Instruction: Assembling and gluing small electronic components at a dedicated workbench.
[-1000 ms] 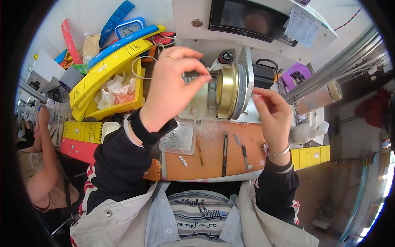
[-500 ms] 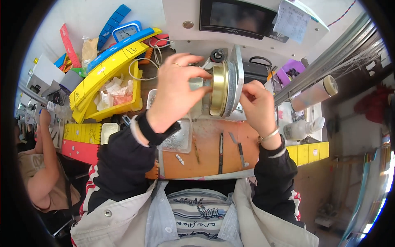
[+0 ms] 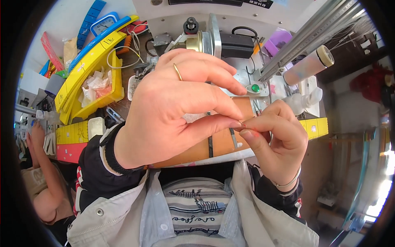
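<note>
In front of my chest, my left hand (image 3: pixel 177 103) and my right hand (image 3: pixel 279 142) meet at the fingertips, each in a pinch. Between them is a tiny, thin, reddish thing (image 3: pixel 243 124), too small to name. Behind my left hand, a brass-coloured round fitting (image 3: pixel 192 43) sits against an upright metal plate (image 3: pixel 214 35); the hand hides its lower part. A black box-shaped unit (image 3: pixel 237 45) stands right of the plate. Below, a green push button (image 3: pixel 255 88) sits on a metal bracket.
A yellow bin (image 3: pixel 117 88) with crumpled paper stands left, under long yellow and blue curved pieces (image 3: pixel 88 61). An orange-brown work mat (image 3: pixel 193 153) carries a dark pen-like tool (image 3: pixel 210 146). A white bottle (image 3: pixel 298 102) stands right. Another person's arm (image 3: pixel 49 173) shows far left.
Both my hands have come away from the brass fitting, nearer to me, and now meet fingertip to fingertip. The view has shifted, so the machine appears higher.
</note>
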